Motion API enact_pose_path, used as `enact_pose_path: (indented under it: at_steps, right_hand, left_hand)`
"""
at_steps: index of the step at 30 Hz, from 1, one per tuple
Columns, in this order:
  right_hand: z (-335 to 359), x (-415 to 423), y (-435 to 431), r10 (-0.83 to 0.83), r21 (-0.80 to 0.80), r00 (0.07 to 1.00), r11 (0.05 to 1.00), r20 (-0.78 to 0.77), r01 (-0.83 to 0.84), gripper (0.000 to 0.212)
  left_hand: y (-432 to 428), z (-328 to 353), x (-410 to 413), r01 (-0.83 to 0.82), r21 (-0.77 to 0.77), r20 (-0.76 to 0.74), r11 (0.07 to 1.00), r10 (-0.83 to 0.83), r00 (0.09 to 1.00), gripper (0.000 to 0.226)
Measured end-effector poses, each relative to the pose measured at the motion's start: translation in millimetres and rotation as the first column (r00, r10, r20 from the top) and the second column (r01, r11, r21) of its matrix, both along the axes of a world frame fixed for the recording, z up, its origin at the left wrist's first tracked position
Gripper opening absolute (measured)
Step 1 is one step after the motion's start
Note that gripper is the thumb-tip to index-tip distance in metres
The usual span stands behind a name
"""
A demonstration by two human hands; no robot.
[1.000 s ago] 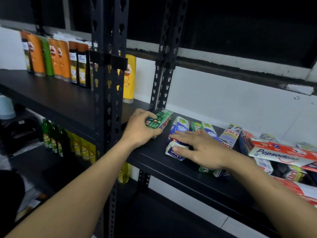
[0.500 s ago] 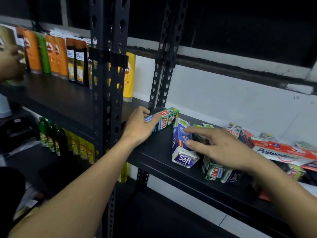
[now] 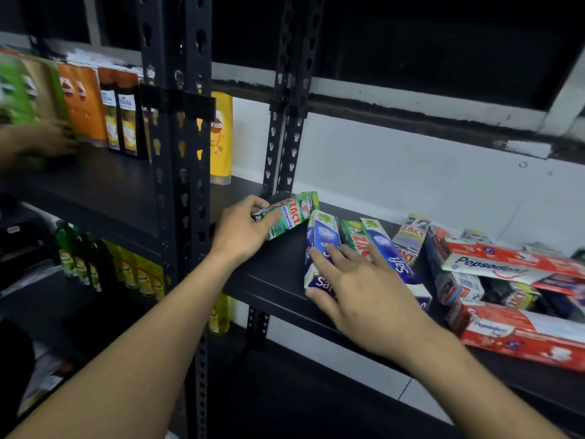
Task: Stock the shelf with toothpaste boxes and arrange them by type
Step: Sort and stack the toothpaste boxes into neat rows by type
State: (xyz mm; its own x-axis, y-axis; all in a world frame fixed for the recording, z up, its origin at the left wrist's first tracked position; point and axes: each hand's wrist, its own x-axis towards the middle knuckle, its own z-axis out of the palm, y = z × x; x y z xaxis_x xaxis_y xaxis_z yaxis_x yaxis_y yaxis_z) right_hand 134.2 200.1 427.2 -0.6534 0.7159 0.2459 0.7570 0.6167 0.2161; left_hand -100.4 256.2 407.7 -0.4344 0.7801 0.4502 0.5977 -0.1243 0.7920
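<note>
Compared with half a second ago, our right hand (image 3: 364,293) is lying lower and nearer the front edge of the shelf (image 3: 275,275). The blue Safi box (image 3: 320,243) under it is no longer standing on its narrow side but lying flatter. Our fingers (image 3: 321,264) are stretching out straight and slightly spread across that box and its neighbours. The thumb is touching the box's near end, so we are pressing rather than gripping.

Our left hand (image 3: 243,232) is gripping the green Zact box (image 3: 289,213), with the thumb on top and the fingers curling round its left end. We are holding it tilted at the shelf's left end, just beside the Safi box.

To the right, a second green Zact box (image 3: 356,239), a second Safi box (image 3: 391,253) and a grey Zact box (image 3: 411,236) are lying side by side. Red Pepsodent boxes (image 3: 506,264) are lying stacked further right. On the neighbouring shelf to the left, another person's hand (image 3: 47,141), blurred, is reaching among the upright bottles (image 3: 123,122).
</note>
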Motion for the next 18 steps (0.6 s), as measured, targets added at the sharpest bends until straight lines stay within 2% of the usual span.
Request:
enact_pose_path:
  at_steps: [6,12,14,18]
  right_hand:
    - [-8.5,-3.1,-22.5,-0.053,0.147,0.996,0.987,-0.068,0.062,0.059]
    - [-11.8,-0.5,-38.7,-0.060,0.235,0.998,0.971,0.035,0.050,0.068]
    - [-14.1,-0.2,-41.2,-0.046,0.262,0.999,0.964,0.011,0.042,0.068]
    - [-16.8,5.1,-43.3,0.064,0.302,0.992,0.953,-0.105,-0.030,0.051]
  left_hand:
    - [-1.7,-0.2,2.2,0.016,0.019,-0.021,1.000,-0.015,1.000,0.031]
    - [-2.3,0.1,3.5,0.022,0.028,-0.046,0.999,-0.021,0.999,0.030]
    - [-3.4,0.9,4.4,0.028,0.028,-0.043,0.999,-0.027,0.999,0.031]
    - [-5.9,1.9,4.3,0.040,0.024,-0.053,0.999,-0.039,0.998,0.031]
